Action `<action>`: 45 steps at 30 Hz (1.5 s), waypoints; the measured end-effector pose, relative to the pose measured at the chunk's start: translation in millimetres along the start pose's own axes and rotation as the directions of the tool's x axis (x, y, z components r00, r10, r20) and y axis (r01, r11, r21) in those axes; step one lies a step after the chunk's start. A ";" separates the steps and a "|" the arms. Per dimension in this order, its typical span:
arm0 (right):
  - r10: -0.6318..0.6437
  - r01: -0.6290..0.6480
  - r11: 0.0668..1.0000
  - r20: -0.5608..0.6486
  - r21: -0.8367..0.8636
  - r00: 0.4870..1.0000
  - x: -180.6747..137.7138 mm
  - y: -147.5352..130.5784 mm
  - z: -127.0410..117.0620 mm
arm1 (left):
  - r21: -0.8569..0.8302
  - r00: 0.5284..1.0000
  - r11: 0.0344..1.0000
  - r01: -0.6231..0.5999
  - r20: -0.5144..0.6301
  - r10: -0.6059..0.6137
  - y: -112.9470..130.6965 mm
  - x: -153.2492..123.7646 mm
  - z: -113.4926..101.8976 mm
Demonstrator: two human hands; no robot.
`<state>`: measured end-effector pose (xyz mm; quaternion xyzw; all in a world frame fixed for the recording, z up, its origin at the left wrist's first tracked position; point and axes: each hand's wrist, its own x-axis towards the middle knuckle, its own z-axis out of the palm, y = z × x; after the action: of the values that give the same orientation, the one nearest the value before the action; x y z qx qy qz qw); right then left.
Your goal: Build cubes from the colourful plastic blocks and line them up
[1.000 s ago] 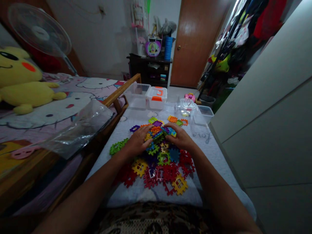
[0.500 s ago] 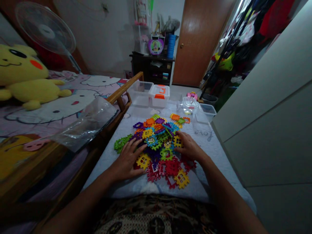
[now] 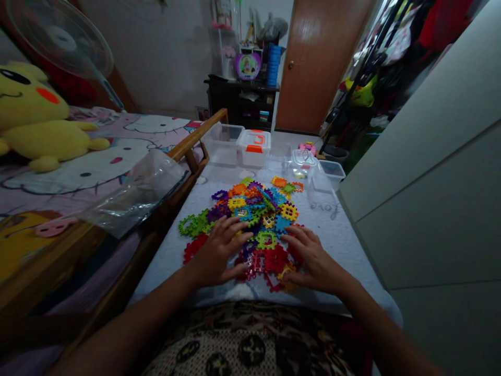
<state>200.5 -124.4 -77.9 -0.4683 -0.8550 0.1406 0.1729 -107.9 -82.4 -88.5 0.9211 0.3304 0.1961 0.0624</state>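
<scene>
A loose heap of coloured plastic interlocking tiles (image 3: pixel 266 240) with notched edges lies on the cloth-covered table in front of me. My left hand (image 3: pixel 223 248) is over the heap's left side, fingers spread and pointing right, covering some tiles. Opposite it, my right hand (image 3: pixel 313 258) is at the right side with fingers apart, its thumb over a yellow tile (image 3: pixel 288 271) near the front edge. Neither hand visibly grips a tile; whether the fingertips touch the pieces is hard to see. Red tiles (image 3: pixel 194 247) show left of my left hand, below some green ones (image 3: pixel 190 225).
Behind the heap stand an open clear box (image 3: pixel 224 151), a lidded box with orange clasps (image 3: pixel 254 149) and smaller clear containers (image 3: pixel 303 162). A wooden rail (image 3: pixel 195 138) borders the table's left; beyond it are a clear plastic bag (image 3: pixel 133 193) and a yellow plush toy (image 3: pixel 43 122). A white cabinet (image 3: pixel 422 172) flanks the right.
My left hand has shifted right over the heap, uncovering red tiles. My right hand has come down toward the front and now partly covers the front yellow tile.
</scene>
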 end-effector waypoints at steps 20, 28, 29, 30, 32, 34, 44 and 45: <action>0.005 -0.005 0.997 0.004 0.082 1.000 17.4 -7.7 34.0 | -0.110 0.974 0.968 -0.227 -0.022 0.226 17.4 42.1 45.9; 0.047 -0.026 0.984 -0.114 0.178 0.992 29.4 1.9 17.1 | -0.261 0.992 0.961 -0.090 -0.110 0.063 18.8 60.3 33.8; 0.043 -0.018 0.983 -0.133 0.185 0.990 34.0 2.3 9.9 | -0.290 0.992 0.954 -0.073 -0.118 0.040 18.1 64.6 28.6; 0.037 -0.008 0.982 -0.152 0.189 0.988 40.0 2.7 2.4 | -0.315 0.992 0.947 -0.059 -0.126 0.019 16.4 69.6 22.6; 0.027 0.006 0.983 -0.177 0.185 0.984 56.4 3.7 -11.5 | -0.345 0.990 0.938 -0.032 -0.141 -0.018 9.6 80.5 8.9; 0.032 0.004 0.984 -0.197 0.179 0.980 77.9 4.7 -21.0 | -0.345 0.987 0.938 0.022 -0.144 -0.076 -2.1 91.3 -5.1; 0.151 -0.080 0.945 -0.204 0.318 0.967 126.2 25.3 -14.2 | -0.377 0.861 0.814 0.443 -0.076 -0.503 -71.4 84.7 -18.2; 0.162 -0.094 0.948 -0.204 0.305 0.966 115.1 29.5 -15.8 | -0.362 0.853 0.813 0.455 -0.083 -0.515 -76.0 79.1 -18.7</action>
<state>171.7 -10.0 -56.6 -0.5053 -0.7671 0.2221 0.3268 -104.0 26.3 -64.7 0.7609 0.5217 0.3069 0.2338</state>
